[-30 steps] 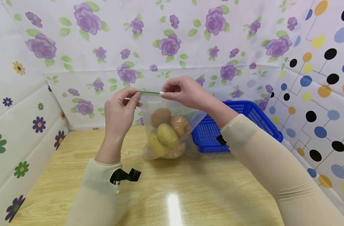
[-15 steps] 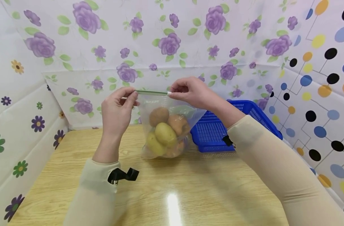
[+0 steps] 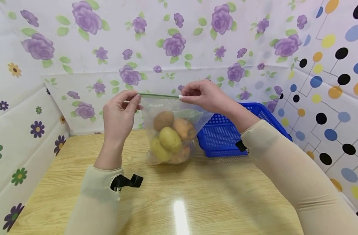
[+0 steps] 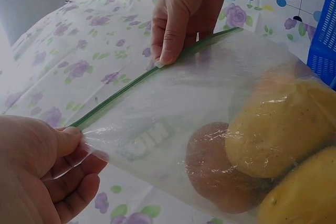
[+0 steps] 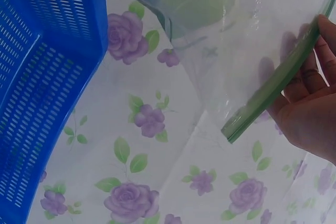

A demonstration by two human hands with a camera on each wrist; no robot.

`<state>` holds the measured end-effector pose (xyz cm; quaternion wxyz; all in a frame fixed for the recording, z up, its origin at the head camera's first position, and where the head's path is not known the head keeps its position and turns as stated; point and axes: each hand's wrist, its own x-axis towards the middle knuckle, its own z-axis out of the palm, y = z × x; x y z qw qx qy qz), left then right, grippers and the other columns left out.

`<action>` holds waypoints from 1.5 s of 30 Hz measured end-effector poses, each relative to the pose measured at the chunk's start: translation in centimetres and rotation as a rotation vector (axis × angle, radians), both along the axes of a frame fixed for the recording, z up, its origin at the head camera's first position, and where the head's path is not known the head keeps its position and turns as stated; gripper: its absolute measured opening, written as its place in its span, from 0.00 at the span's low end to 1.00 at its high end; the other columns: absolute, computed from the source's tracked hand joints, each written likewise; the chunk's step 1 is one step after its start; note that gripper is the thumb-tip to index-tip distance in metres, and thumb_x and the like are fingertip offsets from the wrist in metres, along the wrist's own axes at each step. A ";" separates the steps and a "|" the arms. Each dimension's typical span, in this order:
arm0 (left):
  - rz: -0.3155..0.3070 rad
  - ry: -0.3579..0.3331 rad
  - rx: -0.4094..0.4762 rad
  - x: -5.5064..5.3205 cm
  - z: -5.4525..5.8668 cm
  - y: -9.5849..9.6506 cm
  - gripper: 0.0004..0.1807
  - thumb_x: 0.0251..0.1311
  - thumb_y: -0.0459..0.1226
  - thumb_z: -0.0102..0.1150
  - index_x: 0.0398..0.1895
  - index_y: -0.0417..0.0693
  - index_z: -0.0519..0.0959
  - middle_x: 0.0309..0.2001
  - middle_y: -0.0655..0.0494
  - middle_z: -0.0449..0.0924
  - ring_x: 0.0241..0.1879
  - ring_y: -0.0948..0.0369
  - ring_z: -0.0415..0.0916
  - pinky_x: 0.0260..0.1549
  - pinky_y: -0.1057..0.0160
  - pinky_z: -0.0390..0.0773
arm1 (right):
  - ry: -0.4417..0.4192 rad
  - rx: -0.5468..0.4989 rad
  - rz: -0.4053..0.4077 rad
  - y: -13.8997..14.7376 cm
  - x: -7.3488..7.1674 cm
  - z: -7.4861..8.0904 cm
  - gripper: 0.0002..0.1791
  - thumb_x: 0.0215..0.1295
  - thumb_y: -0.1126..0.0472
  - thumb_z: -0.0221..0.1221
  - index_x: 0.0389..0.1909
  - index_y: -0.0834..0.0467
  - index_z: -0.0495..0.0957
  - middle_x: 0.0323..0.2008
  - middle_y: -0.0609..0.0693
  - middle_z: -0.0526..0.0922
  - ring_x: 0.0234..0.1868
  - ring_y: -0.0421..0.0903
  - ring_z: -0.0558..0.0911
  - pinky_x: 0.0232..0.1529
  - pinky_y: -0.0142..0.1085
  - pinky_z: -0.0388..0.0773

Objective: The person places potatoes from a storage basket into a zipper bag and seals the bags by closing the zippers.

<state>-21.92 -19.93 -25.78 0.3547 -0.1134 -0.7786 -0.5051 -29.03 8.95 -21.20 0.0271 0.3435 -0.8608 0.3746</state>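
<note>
A clear zip bag [image 3: 149,112] with a green zip strip stands upright on the table, bulging with yellow potatoes [image 3: 170,139] and round brownish-orange produce [image 3: 163,120]. My left hand [image 3: 119,112] pinches the bag's top left corner at the end of the strip. Thumb and fingers of my right hand [image 3: 206,94] pinch the small white slider [image 3: 180,97] partway along the strip. In the left wrist view the slider [image 4: 159,64] shows under the right thumb. The strip's far end [image 5: 231,132] sticks out past my right hand in the right wrist view.
A blue perforated plastic basket [image 3: 223,138] sits on the wooden table [image 3: 137,199] behind and right of the bag, partly covered by my right forearm. A flowered sheet [image 3: 155,49] hangs at the back. A dotted sheet [image 3: 328,107] closes off the right side.
My right hand has moved to the right along the strip with the slider. My left hand has shifted slightly left, still pinching the corner. The view has turned a little.
</note>
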 end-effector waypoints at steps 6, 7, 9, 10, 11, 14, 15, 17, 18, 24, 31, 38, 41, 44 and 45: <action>-0.002 -0.013 -0.008 0.0 0.3 0.2 0.10 0.77 0.35 0.67 0.51 0.37 0.91 0.44 0.45 0.91 0.33 0.64 0.87 0.39 0.69 0.84 | -0.015 0.002 -0.037 1.0 0.1 -0.3 0.09 0.79 0.54 0.68 0.50 0.55 0.89 0.44 0.51 0.87 0.43 0.50 0.80 0.48 0.42 0.78; -0.002 -0.017 -0.008 0.1 0.3 0.2 0.10 0.77 0.35 0.67 0.51 0.37 0.90 0.44 0.45 0.91 0.33 0.64 0.87 0.39 0.69 0.84 | -0.017 0.002 -0.042 1.2 0.1 -0.3 0.09 0.79 0.54 0.68 0.50 0.54 0.90 0.45 0.51 0.87 0.43 0.50 0.81 0.48 0.42 0.78; 0.010 -0.020 -0.006 0.2 0.3 0.0 0.10 0.78 0.35 0.66 0.51 0.37 0.91 0.44 0.46 0.91 0.33 0.65 0.87 0.38 0.69 0.84 | -0.022 0.000 -0.039 1.4 0.1 -0.3 0.09 0.79 0.54 0.68 0.50 0.54 0.90 0.45 0.51 0.87 0.44 0.49 0.81 0.48 0.42 0.78; 0.015 -0.022 -0.001 0.2 0.2 0.0 0.10 0.78 0.35 0.66 0.52 0.37 0.91 0.44 0.46 0.91 0.33 0.65 0.87 0.38 0.69 0.84 | -0.021 0.000 -0.036 1.5 0.1 -0.3 0.09 0.79 0.54 0.68 0.50 0.54 0.89 0.45 0.51 0.87 0.44 0.49 0.81 0.48 0.42 0.79; 0.019 -0.023 0.002 0.3 0.2 -0.1 0.10 0.78 0.35 0.66 0.52 0.37 0.91 0.45 0.47 0.91 0.33 0.65 0.87 0.38 0.69 0.84 | -0.022 -0.001 -0.034 1.6 0.1 -0.3 0.09 0.79 0.54 0.68 0.50 0.54 0.89 0.45 0.51 0.87 0.44 0.49 0.81 0.48 0.43 0.79; 0.022 -0.025 0.009 0.4 0.0 -0.2 0.11 0.78 0.35 0.66 0.52 0.37 0.91 0.45 0.48 0.91 0.33 0.65 0.87 0.37 0.69 0.84 | -0.017 -0.001 -0.036 2.0 0.1 -0.4 0.08 0.79 0.55 0.68 0.49 0.54 0.90 0.45 0.51 0.87 0.43 0.49 0.80 0.48 0.43 0.78; 0.021 -0.024 0.008 0.3 0.0 -0.2 0.11 0.79 0.35 0.66 0.53 0.38 0.91 0.45 0.48 0.91 0.33 0.65 0.87 0.36 0.69 0.84 | -0.016 0.001 -0.040 2.2 0.0 -0.4 0.08 0.79 0.55 0.68 0.49 0.54 0.89 0.45 0.51 0.86 0.43 0.50 0.80 0.48 0.43 0.78; 0.018 -0.028 0.011 0.3 0.0 -0.3 0.11 0.79 0.36 0.65 0.53 0.38 0.91 0.45 0.48 0.91 0.33 0.65 0.87 0.35 0.69 0.83 | -0.020 0.004 -0.047 2.5 -0.1 -0.5 0.08 0.80 0.55 0.67 0.49 0.54 0.89 0.45 0.51 0.86 0.44 0.50 0.80 0.49 0.44 0.78; 0.020 -0.029 0.013 0.3 0.0 -0.4 0.11 0.79 0.36 0.65 0.53 0.38 0.91 0.44 0.48 0.91 0.33 0.65 0.87 0.34 0.69 0.82 | -0.020 0.007 -0.048 2.6 -0.1 -0.6 0.08 0.80 0.55 0.67 0.50 0.54 0.89 0.45 0.51 0.86 0.44 0.50 0.81 0.50 0.44 0.78; 0.029 -0.027 0.020 0.3 0.0 -0.6 0.11 0.79 0.37 0.65 0.53 0.39 0.91 0.43 0.47 0.90 0.32 0.66 0.87 0.32 0.69 0.81 | -0.036 0.007 -0.068 3.6 -0.1 -0.7 0.08 0.80 0.55 0.67 0.50 0.53 0.89 0.47 0.51 0.86 0.47 0.49 0.82 0.52 0.46 0.79; 0.032 -0.044 0.032 0.3 -0.1 -0.8 0.12 0.79 0.37 0.65 0.53 0.40 0.91 0.41 0.48 0.88 0.33 0.64 0.87 0.37 0.69 0.83 | -0.059 -0.003 -0.086 5.0 -0.3 -1.1 0.07 0.80 0.56 0.67 0.49 0.54 0.89 0.49 0.52 0.86 0.49 0.48 0.83 0.53 0.46 0.80; 0.043 -0.058 0.041 0.3 0.0 -0.9 0.12 0.80 0.38 0.65 0.53 0.39 0.90 0.40 0.48 0.88 0.34 0.62 0.87 0.40 0.67 0.86 | -0.066 0.005 -0.109 5.8 -0.6 -1.3 0.09 0.80 0.55 0.66 0.53 0.54 0.89 0.50 0.52 0.87 0.50 0.48 0.83 0.55 0.47 0.80; 0.048 -0.064 0.046 0.4 0.0 -1.0 0.12 0.80 0.38 0.65 0.53 0.39 0.90 0.41 0.49 0.88 0.34 0.63 0.87 0.41 0.66 0.86 | -0.066 0.004 -0.115 6.1 -0.6 -1.4 0.10 0.80 0.54 0.66 0.53 0.54 0.89 0.50 0.52 0.87 0.51 0.48 0.83 0.57 0.47 0.80; 0.047 -0.064 0.045 0.3 0.0 -1.0 0.12 0.80 0.38 0.65 0.53 0.40 0.91 0.41 0.50 0.88 0.34 0.64 0.87 0.41 0.66 0.85 | -0.064 0.003 -0.126 6.6 -0.6 -1.5 0.10 0.80 0.54 0.66 0.53 0.54 0.89 0.51 0.52 0.87 0.53 0.48 0.84 0.59 0.48 0.80; 0.046 -0.062 0.044 0.3 0.0 -1.0 0.12 0.80 0.38 0.65 0.52 0.40 0.91 0.41 0.50 0.88 0.34 0.65 0.87 0.41 0.66 0.85 | -0.065 0.005 -0.131 6.8 -0.7 -1.6 0.10 0.80 0.54 0.66 0.53 0.54 0.89 0.52 0.51 0.87 0.54 0.48 0.84 0.60 0.48 0.79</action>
